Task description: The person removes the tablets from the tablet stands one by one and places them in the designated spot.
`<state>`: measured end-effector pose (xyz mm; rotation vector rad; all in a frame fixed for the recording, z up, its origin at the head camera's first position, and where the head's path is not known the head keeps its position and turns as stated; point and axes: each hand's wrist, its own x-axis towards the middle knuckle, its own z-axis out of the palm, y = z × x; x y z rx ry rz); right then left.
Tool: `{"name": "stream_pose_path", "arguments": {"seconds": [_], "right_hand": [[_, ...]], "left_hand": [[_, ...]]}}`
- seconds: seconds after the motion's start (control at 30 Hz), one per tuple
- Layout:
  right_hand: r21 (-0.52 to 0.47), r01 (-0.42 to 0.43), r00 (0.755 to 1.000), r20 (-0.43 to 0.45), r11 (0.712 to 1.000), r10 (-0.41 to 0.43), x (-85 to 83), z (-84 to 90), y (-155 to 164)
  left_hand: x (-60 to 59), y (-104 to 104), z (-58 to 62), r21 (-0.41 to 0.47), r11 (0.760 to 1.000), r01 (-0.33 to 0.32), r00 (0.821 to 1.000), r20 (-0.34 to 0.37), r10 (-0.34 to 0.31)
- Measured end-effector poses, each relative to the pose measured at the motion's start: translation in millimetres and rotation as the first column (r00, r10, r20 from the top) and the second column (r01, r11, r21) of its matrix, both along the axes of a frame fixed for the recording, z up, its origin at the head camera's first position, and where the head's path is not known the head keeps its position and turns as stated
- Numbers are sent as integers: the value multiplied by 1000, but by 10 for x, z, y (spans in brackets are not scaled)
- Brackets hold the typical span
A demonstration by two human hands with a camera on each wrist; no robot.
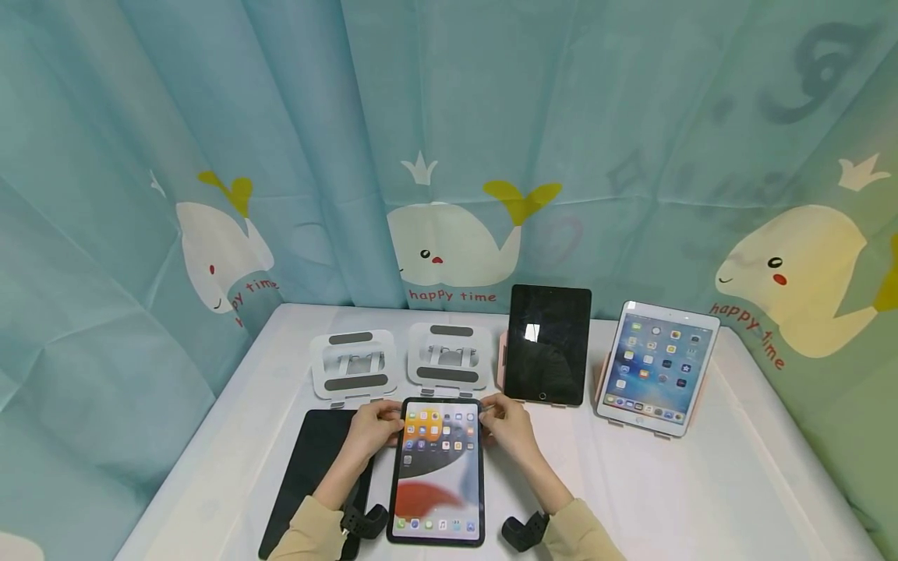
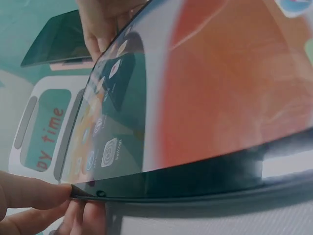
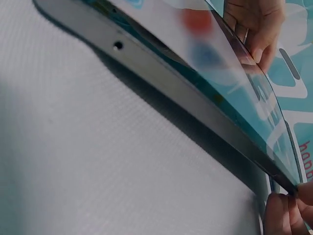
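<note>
While both of my hands pinch the far corners of the lit tablet (image 1: 437, 470), its far edge is lifted off the white table (image 1: 737, 483) and its near edge rests there. My left hand (image 1: 373, 431) pinches the corner at 11 o'clock; my right hand (image 1: 507, 427) pinches the corner at 1 o'clock.

Risk, as I judge it: the hold is by fingertips only on a smooth edge. If either pinch slackens, the tablet could drop flat or twist. Uneven lifting could skid the near edge toward me.

Count:
- Tablets: four. One in hand, one dark tablet (image 1: 312, 475) flat at 9 o'clock, one dark tablet (image 1: 547, 344) propped at 1 o'clock, one lit white tablet (image 1: 655, 366) propped at 2 o'clock.
- Empty white stands: two, at 11 (image 1: 353, 366) and 12 o'clock (image 1: 449, 357).
- Pink stands under the propped tablets: apparently two, mostly hidden.
</note>
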<state>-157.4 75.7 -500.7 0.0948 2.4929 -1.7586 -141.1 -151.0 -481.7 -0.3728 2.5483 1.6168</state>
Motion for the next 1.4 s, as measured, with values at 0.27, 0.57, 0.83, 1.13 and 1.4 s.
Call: {"name": "stream_pose_path", "arguments": {"seconds": [0.27,0.57,0.83,1.13,1.4], "right_hand": [[80,-12,1000,-26,997,15,-8,-1,-19],[129,-31,999,-23,991,34,-15,5,-22],[83,-64,998,31,994,62,-9,37,11],[40,-103,993,58,994,101,-3,61,53],[17,-128,988,91,992,126,-15,104,79]], "left_hand": [[-8,40,-9,-96,995,8,999,-50,-13],[-4,46,-5,-186,982,36,996,-71,-50],[13,35,13,-158,987,36,998,-51,-45],[28,24,3,-148,988,44,998,-47,-52],[24,9,23,-120,991,61,998,-22,-64]]}}
